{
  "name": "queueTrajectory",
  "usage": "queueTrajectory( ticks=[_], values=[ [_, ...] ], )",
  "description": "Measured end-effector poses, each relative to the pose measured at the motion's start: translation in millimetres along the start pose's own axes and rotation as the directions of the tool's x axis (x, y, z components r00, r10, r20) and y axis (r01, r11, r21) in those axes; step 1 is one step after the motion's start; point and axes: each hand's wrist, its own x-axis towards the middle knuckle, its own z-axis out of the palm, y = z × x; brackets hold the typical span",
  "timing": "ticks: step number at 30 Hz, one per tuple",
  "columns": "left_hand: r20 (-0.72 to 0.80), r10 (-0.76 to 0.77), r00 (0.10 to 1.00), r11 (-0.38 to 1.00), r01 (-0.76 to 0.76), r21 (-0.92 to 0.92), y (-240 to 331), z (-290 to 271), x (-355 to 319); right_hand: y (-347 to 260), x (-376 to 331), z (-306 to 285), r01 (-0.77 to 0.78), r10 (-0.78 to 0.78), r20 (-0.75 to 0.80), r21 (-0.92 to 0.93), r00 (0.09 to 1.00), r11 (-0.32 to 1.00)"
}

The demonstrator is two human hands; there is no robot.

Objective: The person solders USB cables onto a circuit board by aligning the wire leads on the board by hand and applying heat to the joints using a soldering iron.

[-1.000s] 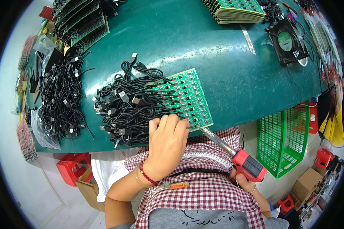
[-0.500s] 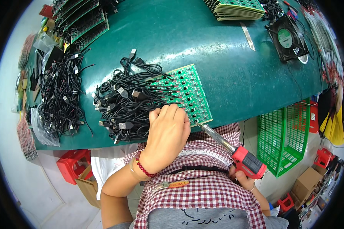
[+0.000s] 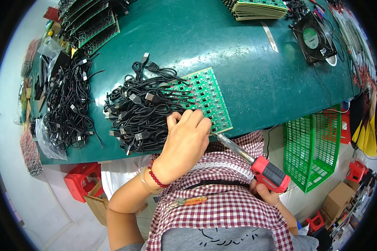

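Observation:
A green circuit board panel (image 3: 215, 98) lies near the table's front edge, with several black USB cables (image 3: 140, 111) heaped over its left part and their thin wire ends on the board. My left hand (image 3: 186, 142) is closed in a pinch over the board's near part, on a black USB cable; the fingertips and the wire end are mostly hidden. In my right hand (image 3: 264, 193) is a red and black soldering iron (image 3: 270, 173), gripped by its handle below the table edge. Its metal barrel slants up to the left, the tip at the board's near corner beside my left fingers.
Another heap of black cables (image 3: 69, 106) lies at the left, below wired boards (image 3: 98, 35). Stacked board panels (image 3: 259, 10), a metal strip (image 3: 269, 37) and a black fan (image 3: 313, 39) are at the far side. A green plastic basket (image 3: 310, 154) stands right of me.
My left hand has shifted slightly up and to the right over the board. The soldering iron has moved slightly left and up, its tip still at the near corner.

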Motion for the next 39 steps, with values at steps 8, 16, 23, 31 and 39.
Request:
queueTrajectory(
  ticks=[8, 16, 23, 31, 39],
  values=[
    [-0.021, -0.014, 1.0, 0.999, 0.013, -0.034, -1, 1, -2, 5, -1, -3, -0.042, 0.046, 0.06, -0.067, 0.997, 0.997],
    [0.021, 0.016, 1.0, 0.997, -0.014, -0.079, -4, -5, 0, 7, -5, -1, 0.005, -0.006, 0.019, 0.044, 1.0, 0.999],
    [0.046, 0.038, 0.998, 0.997, -0.034, -0.071, -5, -7, 1, 3, -2, 2, -0.019, 0.02, 0.014, -0.082, 1.0, 0.996],
    [0.042, 0.06, 0.997, 0.997, -0.058, -0.052, -6, -8, 1, 9, -8, -2, 0.082, -0.084, 0.042, 0.038, 0.996, 0.996],
    [0.045, 0.062, 0.997, 0.998, -0.061, -0.032, -8, -4, 2, -13, 2, 4, 0.123, -0.105, -0.108, 0.176, 0.989, 0.977]
  ],
)
